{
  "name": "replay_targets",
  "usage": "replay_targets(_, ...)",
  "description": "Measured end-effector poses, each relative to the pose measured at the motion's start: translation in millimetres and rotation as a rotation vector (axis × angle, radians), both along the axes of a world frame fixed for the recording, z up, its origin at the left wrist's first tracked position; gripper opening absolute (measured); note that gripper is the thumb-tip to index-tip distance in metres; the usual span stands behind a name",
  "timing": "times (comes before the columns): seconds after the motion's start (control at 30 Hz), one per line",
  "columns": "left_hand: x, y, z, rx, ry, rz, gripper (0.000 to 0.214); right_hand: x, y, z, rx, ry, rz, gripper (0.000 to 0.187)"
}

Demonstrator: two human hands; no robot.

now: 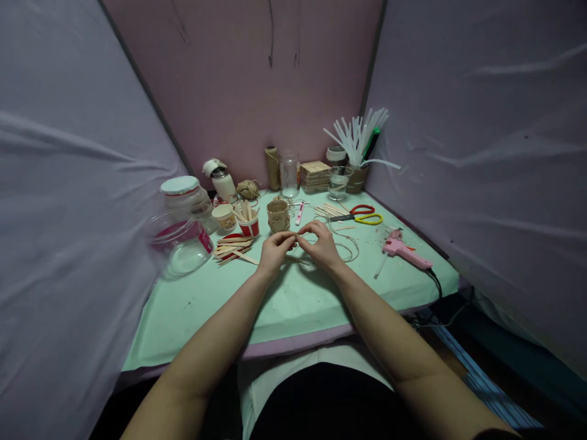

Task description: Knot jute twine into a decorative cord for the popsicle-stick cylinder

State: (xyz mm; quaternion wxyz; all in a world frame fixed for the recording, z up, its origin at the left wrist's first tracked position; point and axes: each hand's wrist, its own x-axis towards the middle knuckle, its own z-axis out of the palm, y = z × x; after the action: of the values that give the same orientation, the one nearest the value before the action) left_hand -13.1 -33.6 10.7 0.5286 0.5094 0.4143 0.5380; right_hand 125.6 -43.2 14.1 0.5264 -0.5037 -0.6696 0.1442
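Over the middle of the table, my left hand (276,249) and my right hand (320,245) meet at the fingertips. Both are closed in a pinch on thin twine (353,249), whose loose loops lie on the table to the right of my right hand. The short bit between my fingers is mostly hidden. Just behind my left hand stands a small brown cup (277,219) with a scalloped rim and a raised decoration. Beyond my right hand are scissors (360,216) with one red and one yellow handle, beside thin wooden sticks (331,211).
A pink glue gun (406,252) lies at the right, its cord over the table edge. Clear plastic jars (186,260) stand left, near flat wooden sticks (232,247). Along the back are a twine ball (248,189), square wooden pieces (315,177), a water cup (338,183) and glue sticks (358,137).
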Motion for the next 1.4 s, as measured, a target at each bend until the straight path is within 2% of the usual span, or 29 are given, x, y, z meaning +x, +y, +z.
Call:
replay_targets(0.2,2.5,-2.0,0.9,0.013,0.004,-0.001,0.024,0.2,2.6,-5.3,0.013,-0.025,0.017,0.007)
replay_targets(0.47,3.7,-4.1,3.6,0.086,0.129,0.122,0.014,-2.6,1.8,-6.7,-0.021,-0.052,-0.007,0.006)
replay_targets(0.7,4.1,-3.2,1.4,0.075,0.162,0.107,0.013,-2.4,2.7,-8.0,-0.085,-0.017,-0.001,0.007)
replay_targets(0.87,2.8,-2.6,0.2,0.111,0.209,0.099,0.012,-1.3,9.0,-13.6,-0.157,0.101,0.052,0.007)
replay_targets(1.0,2.2,-2.9,0.3,0.174,0.275,0.142,0.016,-1.1,12.8,-16.0,-0.236,0.222,0.083,0.01)
replay_targets(1.4,2.4,-4.4,-1.3,0.32,0.437,0.139,0.014,-2.9,14.5,-16.6,-0.348,0.517,0.186,0.012)
